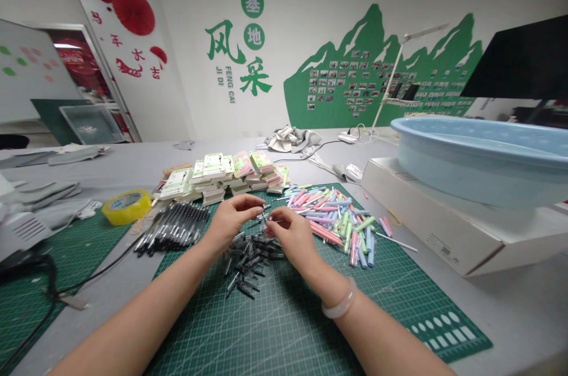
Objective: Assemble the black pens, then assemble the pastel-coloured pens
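Observation:
Over the middle of a green cutting mat (pixel 266 329), my two hands are close together with fingertips nearly meeting. My left hand (pixel 231 219) is closed in a pinch on a small dark-and-clear pen part (pixel 265 207). Thumb and forefinger of my right hand (pixel 293 237) are pinched on another small pen part, mostly hidden by the fingers. Just below them lies a loose heap of short black and clear pen parts (pixel 248 263). Left of my left hand is a row of black pens (pixel 173 228). Pastel pen barrels (pixel 350 228) in pink, green, blue and purple are scattered beyond my right hand.
Small printed boxes (pixel 213 172) are stacked behind the pens. A yellow tape roll (pixel 127 207) lies at the left, near a black cable (pixel 97 272). At the right, a blue basin (pixel 479 157) rests on a white box (pixel 439 228). Grey cloths (pixel 293 139) lie farther back.

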### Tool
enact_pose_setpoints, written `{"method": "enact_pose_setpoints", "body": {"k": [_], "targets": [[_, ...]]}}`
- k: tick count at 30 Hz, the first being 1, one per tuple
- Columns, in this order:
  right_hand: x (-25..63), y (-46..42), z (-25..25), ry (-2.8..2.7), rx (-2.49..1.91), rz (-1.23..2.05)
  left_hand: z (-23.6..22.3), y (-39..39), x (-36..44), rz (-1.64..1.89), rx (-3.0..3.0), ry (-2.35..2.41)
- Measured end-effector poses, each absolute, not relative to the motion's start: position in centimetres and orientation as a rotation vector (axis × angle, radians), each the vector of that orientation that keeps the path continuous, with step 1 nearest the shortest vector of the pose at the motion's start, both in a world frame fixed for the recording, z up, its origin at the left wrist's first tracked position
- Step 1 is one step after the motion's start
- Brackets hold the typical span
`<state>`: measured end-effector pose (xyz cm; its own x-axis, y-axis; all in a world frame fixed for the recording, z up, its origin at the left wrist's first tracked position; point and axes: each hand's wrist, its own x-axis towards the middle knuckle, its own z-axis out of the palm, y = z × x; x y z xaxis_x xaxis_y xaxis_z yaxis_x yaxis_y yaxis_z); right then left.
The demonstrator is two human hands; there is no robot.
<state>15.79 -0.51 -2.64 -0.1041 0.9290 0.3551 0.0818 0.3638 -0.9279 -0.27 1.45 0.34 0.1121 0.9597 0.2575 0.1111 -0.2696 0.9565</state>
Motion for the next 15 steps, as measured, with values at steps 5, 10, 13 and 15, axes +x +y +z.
{"method": "enact_pose_setpoints", "body": {"k": [5,10,13,15], "targets": [[16.0,-0.37,-2.39,-1.485,-1.003,0.856,0.56,0.83,0.21,1.172,1.718,1.068],[16.07,-0.19,-2.41,-1.439,-1.022,0.998,0.14,0.84,0.31,1.167,1.792,1.106],[15.98,-0.1,-2.52,-1.376,-1.009,1.1,-0.01,0.88,0.21,1.165,1.839,1.127],[15.9,-0.05,-2.53,-1.346,-0.979,1.155,-0.08,0.92,0.12,1.164,1.866,1.143]]}}
